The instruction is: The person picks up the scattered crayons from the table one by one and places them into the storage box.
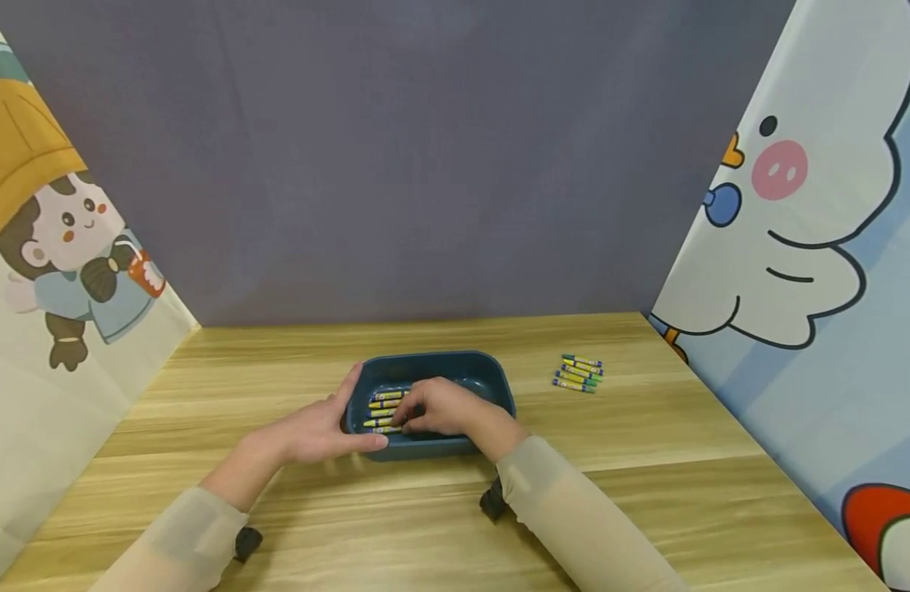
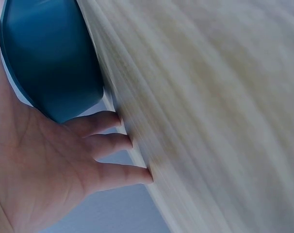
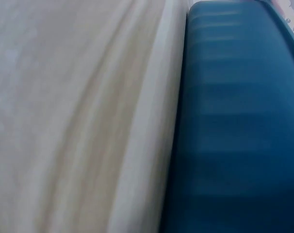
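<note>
Wooden table (image 1: 647, 444), blue tray (image 1: 491, 374) between both hands, crayons (image 1: 384, 409) inside

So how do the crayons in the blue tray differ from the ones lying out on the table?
The crayons in the tray lie inside the blue tray, under the right hand; the crayons on the table lie on bare wood to the right, touched by neither hand. The tray group sits between both hands, with the left hand on the tray's side. Both groups are small, yellow-wrapped and laid side by side.
</note>
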A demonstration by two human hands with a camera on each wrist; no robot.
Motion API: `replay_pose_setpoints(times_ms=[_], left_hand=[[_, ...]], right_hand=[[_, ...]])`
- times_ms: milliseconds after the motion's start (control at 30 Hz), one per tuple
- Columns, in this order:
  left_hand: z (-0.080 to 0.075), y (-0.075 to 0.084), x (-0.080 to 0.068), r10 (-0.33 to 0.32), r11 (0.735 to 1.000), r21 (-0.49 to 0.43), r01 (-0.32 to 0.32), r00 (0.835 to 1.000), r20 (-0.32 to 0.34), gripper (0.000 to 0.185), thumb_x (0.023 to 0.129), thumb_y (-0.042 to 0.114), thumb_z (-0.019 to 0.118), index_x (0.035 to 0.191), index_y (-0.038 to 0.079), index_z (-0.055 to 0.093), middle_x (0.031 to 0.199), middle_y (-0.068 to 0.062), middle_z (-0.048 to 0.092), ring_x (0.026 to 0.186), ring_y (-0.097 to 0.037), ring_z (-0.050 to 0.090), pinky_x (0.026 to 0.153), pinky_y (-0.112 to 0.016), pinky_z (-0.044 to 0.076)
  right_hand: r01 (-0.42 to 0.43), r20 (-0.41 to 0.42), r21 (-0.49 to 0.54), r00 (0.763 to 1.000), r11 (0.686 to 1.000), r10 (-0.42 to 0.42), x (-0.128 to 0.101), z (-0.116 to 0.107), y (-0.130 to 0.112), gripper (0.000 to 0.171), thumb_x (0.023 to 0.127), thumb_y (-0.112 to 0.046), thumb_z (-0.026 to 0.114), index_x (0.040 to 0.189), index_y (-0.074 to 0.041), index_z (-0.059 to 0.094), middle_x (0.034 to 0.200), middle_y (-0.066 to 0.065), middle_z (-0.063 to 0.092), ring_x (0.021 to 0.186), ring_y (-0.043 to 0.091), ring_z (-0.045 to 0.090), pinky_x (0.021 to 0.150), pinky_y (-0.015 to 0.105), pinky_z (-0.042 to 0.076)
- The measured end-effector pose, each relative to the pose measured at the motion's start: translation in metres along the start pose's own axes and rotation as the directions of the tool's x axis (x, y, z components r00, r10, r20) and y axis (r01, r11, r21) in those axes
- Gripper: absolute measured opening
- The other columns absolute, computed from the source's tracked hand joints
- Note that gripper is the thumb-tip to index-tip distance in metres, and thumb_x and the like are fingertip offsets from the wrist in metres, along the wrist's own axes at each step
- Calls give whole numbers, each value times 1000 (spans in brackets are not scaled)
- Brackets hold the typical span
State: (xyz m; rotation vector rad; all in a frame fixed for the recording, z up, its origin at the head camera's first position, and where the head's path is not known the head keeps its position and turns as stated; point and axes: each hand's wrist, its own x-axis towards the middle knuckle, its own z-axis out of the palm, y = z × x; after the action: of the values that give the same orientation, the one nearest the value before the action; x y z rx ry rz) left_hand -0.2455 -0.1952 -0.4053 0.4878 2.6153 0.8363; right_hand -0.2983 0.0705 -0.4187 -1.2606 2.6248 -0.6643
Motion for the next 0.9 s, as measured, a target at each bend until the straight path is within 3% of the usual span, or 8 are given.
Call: replay_pose_setpoints(times_ms=[300, 900], left_hand=[[0, 1, -1, -7, 1000, 4, 7, 1000, 0, 133, 93, 75, 73, 175, 30, -21, 163, -37, 46, 118, -31, 70, 96, -52, 57], [0, 1, -1, -9, 1000, 23, 9, 1000, -10, 133, 93, 77, 73, 176, 29, -19, 166, -37, 43, 126, -36, 68, 102, -57, 56]], right_hand=[[-19, 0, -8, 1000, 1000, 19, 1, 1, 0, 16, 99, -17, 84, 114, -22, 88, 104, -5, 77, 91, 2, 65, 85, 22, 55], [-5, -28, -7, 1000, 1000, 5, 0, 0, 0, 16, 99, -17, 84, 114, -22, 88, 105, -4, 77, 95, 4, 68, 87, 23, 56]])
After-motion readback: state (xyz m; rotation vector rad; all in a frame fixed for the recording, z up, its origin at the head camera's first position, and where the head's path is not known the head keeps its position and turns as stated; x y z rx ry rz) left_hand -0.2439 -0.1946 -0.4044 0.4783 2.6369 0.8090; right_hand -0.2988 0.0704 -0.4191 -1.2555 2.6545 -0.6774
